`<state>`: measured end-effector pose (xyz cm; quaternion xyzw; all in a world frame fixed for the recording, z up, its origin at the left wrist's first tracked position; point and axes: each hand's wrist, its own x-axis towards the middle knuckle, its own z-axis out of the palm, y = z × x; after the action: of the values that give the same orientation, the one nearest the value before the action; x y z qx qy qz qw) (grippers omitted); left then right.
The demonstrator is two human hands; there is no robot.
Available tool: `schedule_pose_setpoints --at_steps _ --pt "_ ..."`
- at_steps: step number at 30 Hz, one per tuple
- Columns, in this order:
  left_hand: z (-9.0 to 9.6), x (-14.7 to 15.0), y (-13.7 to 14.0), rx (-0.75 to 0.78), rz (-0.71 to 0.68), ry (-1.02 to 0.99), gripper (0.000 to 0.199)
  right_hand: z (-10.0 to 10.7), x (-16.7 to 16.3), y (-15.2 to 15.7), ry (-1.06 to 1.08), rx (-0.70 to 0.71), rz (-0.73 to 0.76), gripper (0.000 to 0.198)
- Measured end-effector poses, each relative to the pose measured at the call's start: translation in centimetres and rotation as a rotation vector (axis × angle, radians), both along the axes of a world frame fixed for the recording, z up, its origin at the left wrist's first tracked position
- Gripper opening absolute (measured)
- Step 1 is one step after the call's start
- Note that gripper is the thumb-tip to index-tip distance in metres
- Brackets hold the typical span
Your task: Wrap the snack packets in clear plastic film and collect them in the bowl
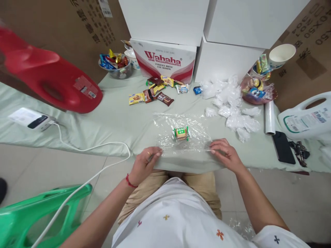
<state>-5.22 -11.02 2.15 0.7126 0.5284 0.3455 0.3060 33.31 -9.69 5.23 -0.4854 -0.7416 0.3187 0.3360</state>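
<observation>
A sheet of clear plastic film point(165, 129) lies spread on the pale green cloth, near the table's front edge. On top of it rests a small wrapped biscuit point(181, 133) with a green and white label. My left hand point(147, 163) pinches the film's near left corner between thumb and fingers. At the near right corner, my right hand point(226, 154) grips the film the same way. Neither hand touches the biscuit. Beyond the film lie several snack packets, including a brown cocoa one point(165, 99) and a yellow one point(136, 98).
Crumpled plastic bundles point(230, 100) are heaped at the right, beside a film roll point(269, 119), a black phone point(283, 147) and a white jug point(307, 117). Left are a red jug point(51, 75), a white device point(32, 119) and its cable point(103, 146). Boxes point(165, 60) stand behind.
</observation>
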Motion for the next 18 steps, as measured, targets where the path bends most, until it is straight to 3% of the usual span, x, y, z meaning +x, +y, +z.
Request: schedule_pose_setpoints --at_steps 2,6,8,11,15,18 --pt "0.2 -0.3 1.0 -0.037 -0.01 0.009 0.04 0.7 -0.5 1.4 0.054 -0.071 -0.026 0.02" --pt "0.5 -0.4 2.5 0.014 -0.221 0.139 0.074 1.7 -1.6 4.4 0.112 -0.188 -0.132 0.032" --pt "0.7 -0.2 2.8 0.051 -0.233 0.21 0.069 1.9 -2.0 5.7 0.135 -0.206 -0.155 0.036" --pt "1.2 0.2 3.6 0.061 -0.144 0.158 0.033 2.0 -2.3 7.3 0.16 -0.234 -0.161 0.036" --pt "1.5 0.8 6.1 -0.034 0.085 0.001 0.039 1.2 -2.4 9.7 0.174 -0.257 -0.217 0.036" --pt "1.0 1.3 8.5 -0.164 0.262 0.018 0.04 0.0 -2.5 11.3 0.117 -0.271 -0.278 0.035"
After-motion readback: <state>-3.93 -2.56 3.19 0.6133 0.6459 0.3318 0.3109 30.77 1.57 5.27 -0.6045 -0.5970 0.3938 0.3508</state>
